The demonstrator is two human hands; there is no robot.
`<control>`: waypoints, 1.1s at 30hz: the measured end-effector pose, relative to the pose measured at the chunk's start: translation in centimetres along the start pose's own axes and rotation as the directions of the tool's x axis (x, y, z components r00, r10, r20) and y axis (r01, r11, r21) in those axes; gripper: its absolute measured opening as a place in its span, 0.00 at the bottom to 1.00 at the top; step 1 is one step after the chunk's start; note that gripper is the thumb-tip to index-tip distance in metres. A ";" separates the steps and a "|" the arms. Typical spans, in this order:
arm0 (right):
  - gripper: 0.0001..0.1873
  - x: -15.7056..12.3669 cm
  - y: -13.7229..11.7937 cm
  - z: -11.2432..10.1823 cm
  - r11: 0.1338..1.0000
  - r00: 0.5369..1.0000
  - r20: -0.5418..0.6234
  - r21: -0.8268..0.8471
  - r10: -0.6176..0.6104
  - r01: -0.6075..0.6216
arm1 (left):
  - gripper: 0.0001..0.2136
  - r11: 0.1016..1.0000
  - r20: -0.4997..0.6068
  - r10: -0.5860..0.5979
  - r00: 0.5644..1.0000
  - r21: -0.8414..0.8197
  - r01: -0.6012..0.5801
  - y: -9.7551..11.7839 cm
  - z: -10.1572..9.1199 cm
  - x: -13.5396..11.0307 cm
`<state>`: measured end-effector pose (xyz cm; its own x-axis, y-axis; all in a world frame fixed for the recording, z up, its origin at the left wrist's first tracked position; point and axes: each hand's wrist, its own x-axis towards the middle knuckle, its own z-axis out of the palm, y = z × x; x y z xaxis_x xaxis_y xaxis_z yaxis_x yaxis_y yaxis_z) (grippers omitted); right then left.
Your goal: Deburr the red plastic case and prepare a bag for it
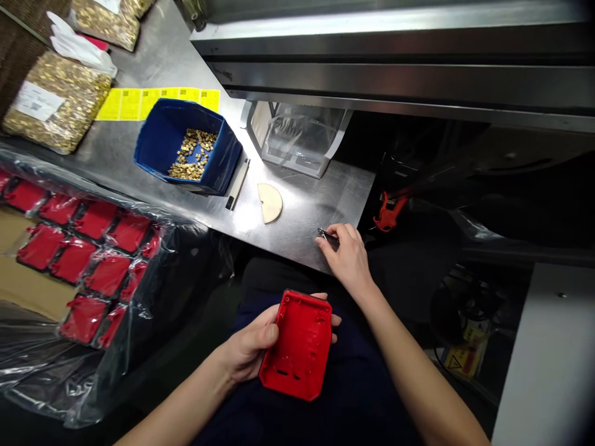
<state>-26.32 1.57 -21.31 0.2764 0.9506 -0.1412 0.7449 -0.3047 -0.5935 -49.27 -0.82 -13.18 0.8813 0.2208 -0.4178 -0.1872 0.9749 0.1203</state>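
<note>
My left hand (255,342) is wrapped around a red plastic housing (300,347), thumb on its left rim and fingers behind it. The housing's hollow inside faces up, showing small posts and slots. At the front right of the steel table (297,238), my right hand (349,255) pinches a small nail clipper (329,236) between thumb and fingers, its silver end pointing left. Left of it lies a pale half-round piece (270,203). Beside that is a white strip with black ends (238,184). A blue bin (155,133) holds many small brass parts (195,155).
Bags of brass parts (65,102) and yellow labels (132,104) lie at the back left. Below them, a plastic-lined box holds several red housings (106,275). A clear bin (297,139) stands under a metal ledge (395,87). An orange-handled tool (389,214) hangs at right.
</note>
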 end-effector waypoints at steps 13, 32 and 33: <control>0.18 1.0 -2.5 -0.3 0.977 0.998 -0.029 -0.205 -0.062 0.055 | 0.47 0.944 0.058 0.162 0.985 0.282 -0.172 0.9 -0.4 -0.6; 0.11 2.3 -6.0 -0.2 0.933 0.953 -0.004 -0.203 -0.304 0.297 | 0.47 0.947 -0.066 0.234 0.970 0.241 -0.212 1.4 -1.8 -1.6; 0.11 2.8 -6.5 0.3 0.931 0.949 0.018 -0.189 -0.314 0.311 | 0.48 0.945 -0.093 0.251 0.963 0.239 -0.223 1.3 -2.0 -1.7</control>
<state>-30.57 6.22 -18.04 0.0178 0.9991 0.0380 0.8943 0.0011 -0.4474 -51.84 0.15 -14.11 0.7618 0.4602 -0.4559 -0.2701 0.8654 0.4221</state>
